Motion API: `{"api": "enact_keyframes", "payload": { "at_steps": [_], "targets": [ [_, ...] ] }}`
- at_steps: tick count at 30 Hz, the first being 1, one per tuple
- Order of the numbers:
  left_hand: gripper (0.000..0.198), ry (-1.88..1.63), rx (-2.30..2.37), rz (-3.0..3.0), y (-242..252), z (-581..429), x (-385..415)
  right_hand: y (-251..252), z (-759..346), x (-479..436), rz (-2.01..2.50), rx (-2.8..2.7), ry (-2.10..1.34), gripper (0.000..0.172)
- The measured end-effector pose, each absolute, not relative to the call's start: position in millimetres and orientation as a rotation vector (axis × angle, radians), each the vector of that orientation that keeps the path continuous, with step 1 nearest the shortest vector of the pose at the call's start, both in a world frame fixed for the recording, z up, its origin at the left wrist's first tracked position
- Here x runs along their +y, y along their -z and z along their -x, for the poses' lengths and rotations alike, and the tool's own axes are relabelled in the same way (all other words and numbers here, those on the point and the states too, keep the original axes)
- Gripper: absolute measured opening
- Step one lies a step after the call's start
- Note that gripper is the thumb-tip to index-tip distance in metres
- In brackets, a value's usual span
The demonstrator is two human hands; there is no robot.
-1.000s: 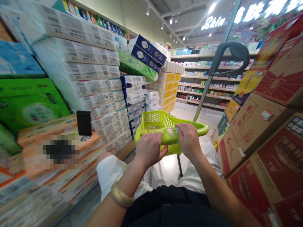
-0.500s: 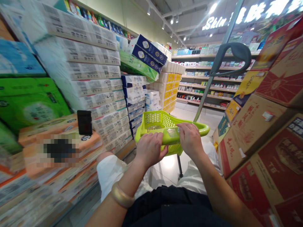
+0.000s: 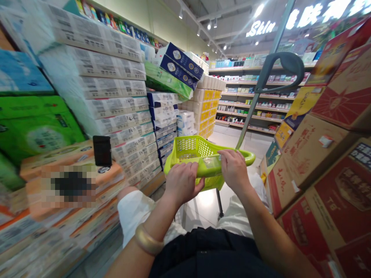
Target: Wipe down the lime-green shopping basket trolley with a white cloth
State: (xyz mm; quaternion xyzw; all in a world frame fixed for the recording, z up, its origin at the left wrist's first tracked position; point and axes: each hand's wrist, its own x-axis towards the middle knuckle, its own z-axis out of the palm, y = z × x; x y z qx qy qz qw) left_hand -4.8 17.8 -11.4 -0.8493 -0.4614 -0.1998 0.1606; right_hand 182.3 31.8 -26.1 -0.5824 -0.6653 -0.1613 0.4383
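In front of my lap stands a lime-green plastic shopping basket [image 3: 193,143] with perforated walls. Its near side carries a thick bar [image 3: 209,166] with a clear label on top. My left hand [image 3: 181,183] is wrapped over the left part of this bar, thumb below. Farther right, my right hand [image 3: 236,170] has its fingers curled over the same bar. Both hands are closed on it, with the label between them. A slanting metal pole [image 3: 246,125] with a grey loop handle [image 3: 265,73] rises behind the basket's right end.
Stacked white wrapped packs [image 3: 116,88] line the left side, with orange packs [image 3: 113,173] nearer; a black phone-like object [image 3: 102,151] stands on these. Cardboard cartons [image 3: 307,150] are piled on the right. Stocked shelves [image 3: 255,92] stand at the back beyond the tiled floor [image 3: 199,204].
The view has shifted very slightly. Both hands keep their hold on the basket's bar, and the basket stays nearly in place.
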Motion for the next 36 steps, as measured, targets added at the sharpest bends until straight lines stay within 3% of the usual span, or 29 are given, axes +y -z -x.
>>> {"api": "enact_keyframes", "payload": {
  "at_steps": [7,15,23,30,36],
  "targets": [
    [0.026,0.563,-1.322,2.451,10.2,5.8,18.6,24.9,-133.3,18.5,1.281,-1.850,0.338,0.028],
    [0.027,0.587,-1.316,2.413,11.8,5.5,17.9,25.4,-182.7,31.9,1.461,-1.629,0.395,0.029],
    [0.028,0.582,-1.302,2.439,11.4,7.4,18.9,25.2,-138.8,19.6,1.296,-1.818,0.317,0.029],
    [0.028,0.589,-1.296,2.431,13.4,13.2,22.8,24.9,-190.3,35.3,1.520,-1.626,0.368,0.030],
    [0.028,0.592,-1.280,2.438,13.5,13.7,24.4,25.0,-155.8,25.4,1.412,-1.763,0.377,0.029]
  ]
}}
